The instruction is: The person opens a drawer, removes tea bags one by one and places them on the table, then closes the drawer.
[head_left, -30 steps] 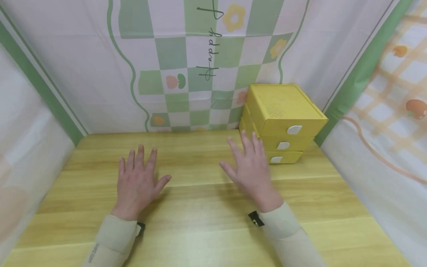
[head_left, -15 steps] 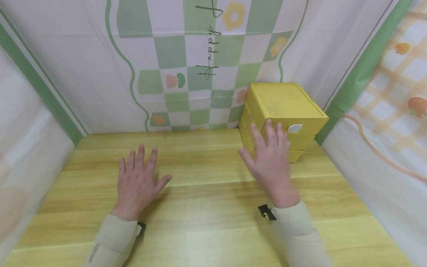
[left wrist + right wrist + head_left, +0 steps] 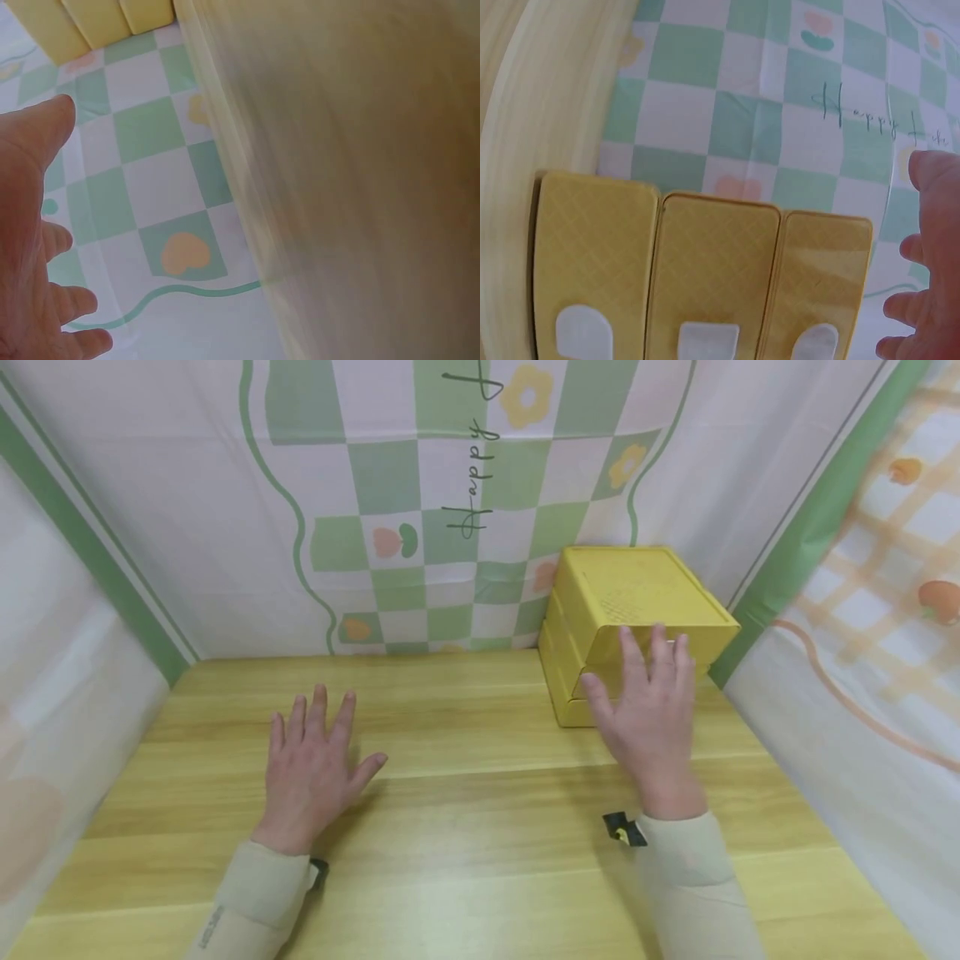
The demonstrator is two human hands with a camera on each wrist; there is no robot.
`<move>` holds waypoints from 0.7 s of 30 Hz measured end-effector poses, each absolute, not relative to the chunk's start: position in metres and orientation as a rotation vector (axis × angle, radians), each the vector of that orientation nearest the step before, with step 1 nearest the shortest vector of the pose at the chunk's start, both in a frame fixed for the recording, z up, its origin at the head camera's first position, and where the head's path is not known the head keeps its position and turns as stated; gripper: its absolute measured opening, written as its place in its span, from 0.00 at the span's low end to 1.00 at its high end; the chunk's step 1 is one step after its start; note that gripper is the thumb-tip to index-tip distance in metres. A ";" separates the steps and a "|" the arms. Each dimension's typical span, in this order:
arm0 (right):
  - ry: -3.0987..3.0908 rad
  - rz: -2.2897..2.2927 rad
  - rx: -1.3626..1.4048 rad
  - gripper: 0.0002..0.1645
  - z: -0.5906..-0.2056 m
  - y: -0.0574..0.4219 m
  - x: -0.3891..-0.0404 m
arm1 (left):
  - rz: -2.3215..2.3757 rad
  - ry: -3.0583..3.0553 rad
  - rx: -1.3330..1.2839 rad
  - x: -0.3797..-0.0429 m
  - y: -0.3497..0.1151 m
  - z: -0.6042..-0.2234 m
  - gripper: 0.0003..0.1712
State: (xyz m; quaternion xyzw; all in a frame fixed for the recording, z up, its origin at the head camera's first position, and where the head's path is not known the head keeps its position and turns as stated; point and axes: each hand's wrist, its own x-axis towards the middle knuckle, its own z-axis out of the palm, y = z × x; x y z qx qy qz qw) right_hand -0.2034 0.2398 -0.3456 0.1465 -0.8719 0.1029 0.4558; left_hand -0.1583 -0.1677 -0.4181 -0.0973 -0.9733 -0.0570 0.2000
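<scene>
A small yellow chest with three drawers (image 3: 648,581) stands at the back right of the table, its drawers closed. In front of it hovers my right hand (image 3: 654,722), fingers spread and fairly straight, hiding most of the drawer fronts in the head view. The right wrist view shows a gap between that hand (image 3: 939,255) and the chest (image 3: 712,259), whose drawers each bear a white pull tab (image 3: 707,341). My left hand (image 3: 307,777) is over the left part of the table, palm down, fingers spread, holding nothing; its thumb and fingertips also show in the left wrist view.
The wood-grain table (image 3: 450,860) runs up to a white and green checked cloth (image 3: 450,585) hung behind it. Patterned cloths also hang at the left and right sides (image 3: 862,693). A black strap piece (image 3: 624,829) sticks out at the right cuff.
My right hand has moved to the right, from beside the chest's left corner to in front of its drawers. The left hand and the chest have stayed in place.
</scene>
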 end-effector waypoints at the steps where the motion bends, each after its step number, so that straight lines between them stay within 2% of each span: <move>1: -2.142 0.259 0.354 0.46 -0.346 0.242 -0.204 | -0.160 -2.722 -0.272 -0.158 -0.168 -0.418 0.55; 21: -2.175 0.398 0.121 0.45 -0.335 0.292 -0.211 | -0.150 -2.741 -0.266 -0.157 -0.166 -0.417 0.54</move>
